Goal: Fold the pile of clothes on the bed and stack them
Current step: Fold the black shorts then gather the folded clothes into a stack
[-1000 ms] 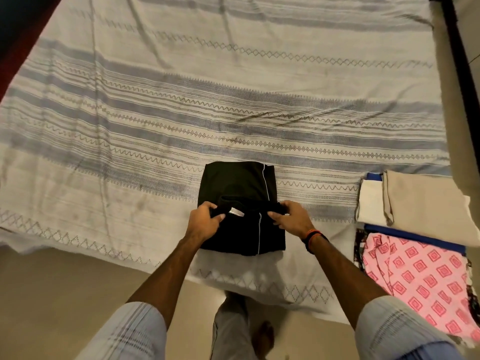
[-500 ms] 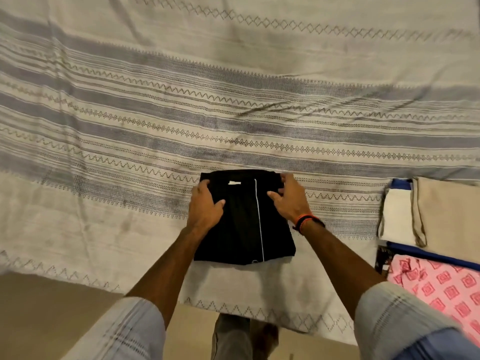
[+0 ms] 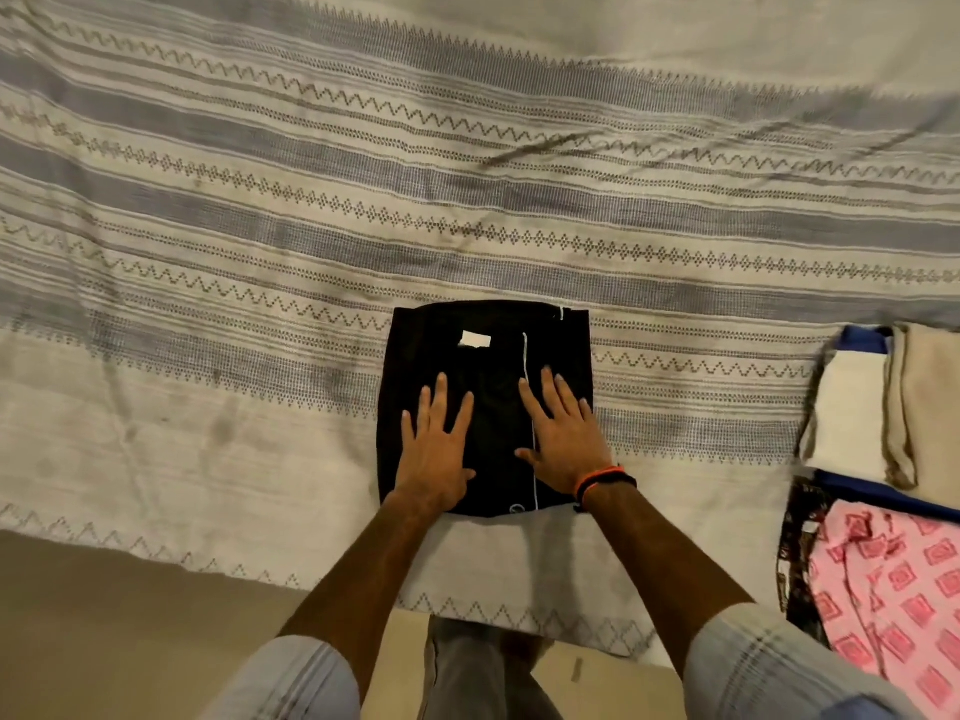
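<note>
A black garment point(image 3: 493, 350) with a thin white stripe and a white tag lies folded into a neat rectangle near the front edge of the bed point(image 3: 260, 241). My left hand point(image 3: 435, 449) lies flat on its lower left part, fingers straight and spread. My right hand point(image 3: 563, 436), with an orange and black band at the wrist, presses flat on the lower right part, across the stripe. At the right stands a stack of folded clothes: a beige piece point(image 3: 930, 402) on top, a white piece point(image 3: 847, 413) and a blue one point(image 3: 862, 340) under it.
A pink garment with a red square pattern point(image 3: 893, 595) lies at the lower right over a dark patterned cloth point(image 3: 800, 553). The striped bedsheet stretches far to the left and back. Beige floor point(image 3: 130, 631) and my legs show below the bed's edge.
The near half of the black garment was folded away from me onto the far half. My hands let go of the fabric, opened, and now press flat on the folded piece.
</note>
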Motion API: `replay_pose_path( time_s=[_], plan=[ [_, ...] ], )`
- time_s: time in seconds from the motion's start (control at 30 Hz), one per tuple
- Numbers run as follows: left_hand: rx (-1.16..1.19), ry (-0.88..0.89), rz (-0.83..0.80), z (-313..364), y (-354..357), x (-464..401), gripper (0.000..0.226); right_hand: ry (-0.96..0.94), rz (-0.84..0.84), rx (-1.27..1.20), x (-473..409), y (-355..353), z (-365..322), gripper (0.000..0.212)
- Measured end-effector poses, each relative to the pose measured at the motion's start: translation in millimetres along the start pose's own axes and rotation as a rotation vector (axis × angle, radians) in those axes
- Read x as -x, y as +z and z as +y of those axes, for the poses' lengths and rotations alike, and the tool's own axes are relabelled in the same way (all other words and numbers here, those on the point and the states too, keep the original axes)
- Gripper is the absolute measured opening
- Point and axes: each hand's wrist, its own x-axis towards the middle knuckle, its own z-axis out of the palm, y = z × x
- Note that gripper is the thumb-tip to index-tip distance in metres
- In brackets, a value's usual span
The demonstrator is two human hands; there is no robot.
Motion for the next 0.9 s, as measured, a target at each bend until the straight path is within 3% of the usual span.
replay_pose_path(
  time_s=[0.2, 0.3, 0.4, 0.53, 0.7, 0.83, 0.9],
  plan=[
    [0.110, 0.004, 0.086, -0.6, 2.9, 3.6, 0.097, -0.012, 0.047, -0.113, 1.6, -0.5, -0.9, 0.087],
    [0.319, -0.073, 0.345, -4.6, -10.4, 11.8, 0.073, 0.081, 0.318, -0.443, 9.5, -13.5, 0.1, 0.065],
    [0.472, -0.312, 0.483, -13.7, -17.1, 16.0, 0.079, 0.268, 0.465, -0.624, 13.6, -19.3, 6.2, 0.063],
    [0.797, -0.540, 0.408, -28.1, -17.3, 10.2, 0.095, 0.447, 0.322, -0.828, 7.0, -14.1, 16.9, 0.069],
    [1.145, -0.587, 0.273, -39.9, -21.1, 1.9, 0.082, 0.533, 0.235, -1.030, 1.5, -10.8, 19.8, 0.068],
    [1.225, -0.509, 0.067, -40.3, -27.1, -4.4, 0.073, 0.511, 0.165, -1.004, -1.7, -8.5, 17.2, 0.062],
    [1.162, -0.433, 0.053, -33.3, -31.0, -3.5, 0.070, 0.467, 0.158, -1.014, -2.1, -9.2, 13.3, 0.057]
  ],
)
